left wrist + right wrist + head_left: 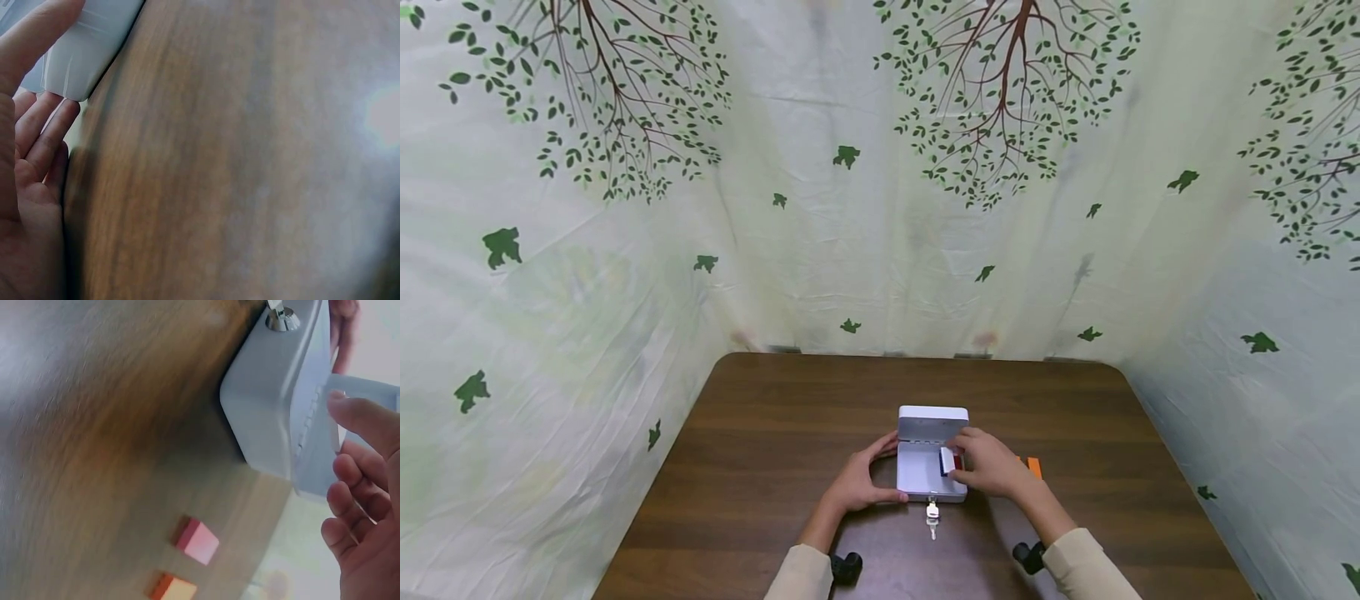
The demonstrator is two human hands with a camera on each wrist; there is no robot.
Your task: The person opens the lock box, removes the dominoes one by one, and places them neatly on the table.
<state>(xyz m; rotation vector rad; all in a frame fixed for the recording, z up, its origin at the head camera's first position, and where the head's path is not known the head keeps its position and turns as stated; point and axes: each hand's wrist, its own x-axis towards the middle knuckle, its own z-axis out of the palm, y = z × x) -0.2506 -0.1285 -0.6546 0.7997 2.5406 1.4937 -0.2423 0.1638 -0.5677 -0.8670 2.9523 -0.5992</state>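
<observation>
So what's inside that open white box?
The white box shows a bare floor on its left. The right hand pinches a small white item over the right side, hiding part of the floor.

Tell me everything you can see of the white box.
The white rectangular box, apparently painted metal, sits upright on the brown wood-grain table, its hinged lid raised at the back. A round silver metal lock is in its front wall, with silver metal keys hanging there. The left hand touches its left side. The right hand holds a small white block at its right part; whether that touches the box is unclear.
</observation>
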